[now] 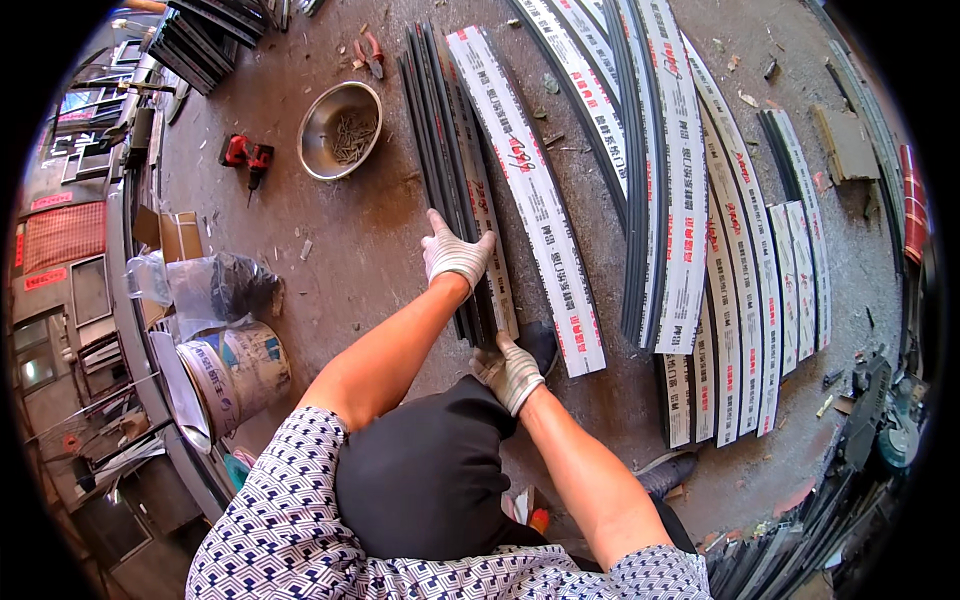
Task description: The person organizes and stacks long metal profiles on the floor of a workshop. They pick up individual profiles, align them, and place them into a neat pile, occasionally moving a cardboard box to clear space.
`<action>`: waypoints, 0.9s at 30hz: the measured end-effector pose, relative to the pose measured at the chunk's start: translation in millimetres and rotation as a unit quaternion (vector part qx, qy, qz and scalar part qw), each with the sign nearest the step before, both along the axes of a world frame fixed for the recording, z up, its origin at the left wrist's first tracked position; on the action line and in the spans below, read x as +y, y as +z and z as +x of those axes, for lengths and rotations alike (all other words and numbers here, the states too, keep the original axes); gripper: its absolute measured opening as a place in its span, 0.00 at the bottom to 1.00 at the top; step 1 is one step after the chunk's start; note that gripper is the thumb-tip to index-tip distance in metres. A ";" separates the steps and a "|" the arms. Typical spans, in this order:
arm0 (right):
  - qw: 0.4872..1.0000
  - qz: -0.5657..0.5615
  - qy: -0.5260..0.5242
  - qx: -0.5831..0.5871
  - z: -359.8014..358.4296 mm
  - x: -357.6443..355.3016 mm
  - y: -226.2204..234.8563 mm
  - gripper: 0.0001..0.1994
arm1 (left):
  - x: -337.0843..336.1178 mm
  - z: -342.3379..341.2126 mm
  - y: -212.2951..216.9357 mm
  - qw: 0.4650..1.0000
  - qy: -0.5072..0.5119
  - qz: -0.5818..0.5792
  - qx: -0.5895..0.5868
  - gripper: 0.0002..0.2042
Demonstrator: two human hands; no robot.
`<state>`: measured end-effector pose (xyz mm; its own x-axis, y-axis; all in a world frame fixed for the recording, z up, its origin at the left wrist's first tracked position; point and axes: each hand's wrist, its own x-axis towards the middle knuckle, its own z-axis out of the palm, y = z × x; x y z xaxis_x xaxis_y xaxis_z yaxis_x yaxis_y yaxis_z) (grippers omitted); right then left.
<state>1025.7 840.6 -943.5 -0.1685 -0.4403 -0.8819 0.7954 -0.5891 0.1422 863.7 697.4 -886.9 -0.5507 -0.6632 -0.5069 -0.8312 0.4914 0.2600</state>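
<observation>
On the floor (330, 250), a bundle of dark profiles (442, 140) stretches lengthwise away from me beneath my left hand (458, 257), thumb and fingers spread apart, while my right hand (511, 373) meets its near end, grip unclear.

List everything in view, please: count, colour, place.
dark bars: one bundle, black, centre
wrapped bars: many, white, right
bowl: one, silver, upper left
screws or nails: many, brown, in bowl
drill: one, red, left of bowl
pliers: one, red, above bowl
bucket: one, whitish, left
cardboard box: one, brown, left
other clutter: uncountable, mixed, edges
black cloth: one, black, lower centre
left hand: one, white glove, on dark bars
right hand: one, white glove, bars' near end
</observation>
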 end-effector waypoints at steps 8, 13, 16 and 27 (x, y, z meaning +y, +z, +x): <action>0.974 0.127 0.155 0.105 -13.2 6.4 21.2 0.23 | -35.2 32.5 -47.9 0.972 0.027 0.102 0.211 0.43; 0.795 0.354 0.432 0.237 -21.2 8.4 17.8 0.37 | -38.6 45.8 -71.1 0.943 0.109 0.238 0.207 0.29; 0.682 0.424 0.512 0.306 -36.8 4.9 58.2 0.45 | -43.1 57.7 -58.3 0.940 0.097 0.261 0.198 0.25; 0.513 0.414 0.638 0.398 -57.1 -3.5 67.2 0.47 | -78.5 75.1 -81.4 0.923 0.119 0.296 0.214 0.20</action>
